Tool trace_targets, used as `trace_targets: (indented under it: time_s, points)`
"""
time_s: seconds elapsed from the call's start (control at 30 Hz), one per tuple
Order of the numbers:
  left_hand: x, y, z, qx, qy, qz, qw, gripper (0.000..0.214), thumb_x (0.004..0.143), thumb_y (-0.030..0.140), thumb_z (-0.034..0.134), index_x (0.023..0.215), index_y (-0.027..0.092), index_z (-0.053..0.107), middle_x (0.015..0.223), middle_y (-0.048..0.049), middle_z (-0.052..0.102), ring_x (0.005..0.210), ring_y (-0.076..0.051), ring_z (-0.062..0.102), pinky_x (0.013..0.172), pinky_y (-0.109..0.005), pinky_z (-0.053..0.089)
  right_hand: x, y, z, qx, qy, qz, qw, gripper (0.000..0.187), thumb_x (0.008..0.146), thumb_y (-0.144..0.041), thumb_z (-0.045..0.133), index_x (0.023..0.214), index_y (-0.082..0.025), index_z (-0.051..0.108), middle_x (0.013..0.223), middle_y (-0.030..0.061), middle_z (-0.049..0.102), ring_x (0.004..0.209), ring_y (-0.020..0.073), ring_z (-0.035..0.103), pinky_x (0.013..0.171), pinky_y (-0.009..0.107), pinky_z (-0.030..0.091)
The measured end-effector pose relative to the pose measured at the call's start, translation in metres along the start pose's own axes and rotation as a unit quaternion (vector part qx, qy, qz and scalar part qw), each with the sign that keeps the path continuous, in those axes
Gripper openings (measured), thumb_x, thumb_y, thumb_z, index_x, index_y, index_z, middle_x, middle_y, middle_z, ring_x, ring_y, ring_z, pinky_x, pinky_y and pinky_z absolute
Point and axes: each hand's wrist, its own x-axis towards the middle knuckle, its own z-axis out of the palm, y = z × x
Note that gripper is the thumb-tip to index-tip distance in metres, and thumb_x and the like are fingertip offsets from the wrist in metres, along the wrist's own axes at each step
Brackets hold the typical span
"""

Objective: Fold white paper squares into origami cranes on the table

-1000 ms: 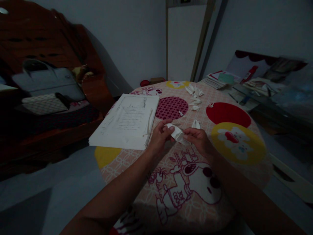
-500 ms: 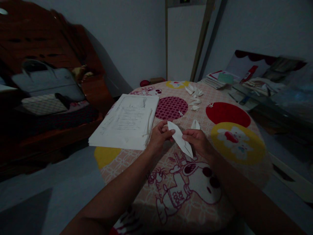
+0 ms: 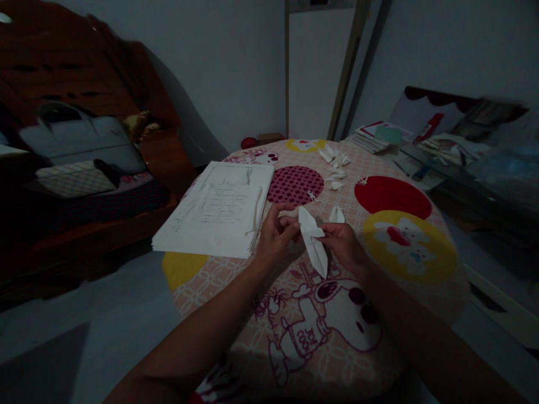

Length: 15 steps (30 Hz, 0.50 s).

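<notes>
A long folded piece of white paper [image 3: 314, 247], pointed at both ends, is held above the table between my two hands. My left hand [image 3: 275, 233] pinches its left edge near the upper end, with the index finger raised and curved. On the other side, my right hand [image 3: 342, 242] grips a small flap at the paper's middle between thumb and fingers. Just beyond the right hand stands another folded white paper piece [image 3: 337, 215], partly hidden by the fingers. Farther back lie several small folded white papers [image 3: 334, 160] in a loose row.
A thick stack of printed sheets [image 3: 219, 207] lies on the left of the round table, over the patterned tablecloth [image 3: 324, 365]. A glass-topped stand [image 3: 442, 168] with papers is at right. A wooden bench [image 3: 160, 163] holding a grey bag [image 3: 84, 140] stands left.
The folded paper has turned more upright and shifted slightly right. A flap now stands out at its middle in my right fingers. My left index finger has lifted.
</notes>
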Motion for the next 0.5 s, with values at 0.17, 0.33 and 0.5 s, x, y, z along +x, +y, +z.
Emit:
trace_targets:
  time_s: [0.17, 0.33, 0.5]
  points:
    - [-0.002, 0.001, 0.005, 0.038, -0.03, 0.005, 0.999, 0.027, 0.07, 0.027, 0.077, 0.091, 0.015, 0.065, 0.075, -0.0011, 0.067, 0.067, -0.013, 0.061, 0.063, -0.024, 0.049, 0.001, 0.006, -0.001, 0.011, 0.024, -0.002, 1.0, 0.018, 0.071, -0.034, 0.079, 0.074, -0.016, 0.076, 0.065, 0.0009, 0.07, 0.054, 0.0117, 0.058, 0.053, 0.024, 0.043]
    - [-0.002, 0.003, 0.012, 0.052, 0.021, -0.018, 0.998, 0.02, 0.064, 0.025, 0.08, 0.072, 0.015, 0.065, 0.059, 0.0036, 0.056, 0.053, -0.009, 0.048, 0.052, -0.021, 0.039, -0.003, 0.001, 0.004, -0.032, 0.007, -0.016, 0.999, 0.023, 0.075, -0.037, 0.076, 0.066, -0.016, 0.07, 0.06, 0.0, 0.066, 0.052, 0.0111, 0.055, 0.051, 0.024, 0.041]
    - [0.0, 0.003, 0.011, 0.035, 0.009, -0.059, 0.998, 0.022, 0.06, 0.024, 0.082, 0.07, 0.013, 0.065, 0.058, 0.0031, 0.058, 0.052, -0.009, 0.05, 0.051, -0.021, 0.039, -0.004, -0.003, 0.008, 0.008, 0.041, -0.064, 0.997, 0.031, 0.066, -0.027, 0.082, 0.093, -0.02, 0.068, 0.065, -0.0031, 0.068, 0.057, 0.0136, 0.062, 0.056, 0.026, 0.049]
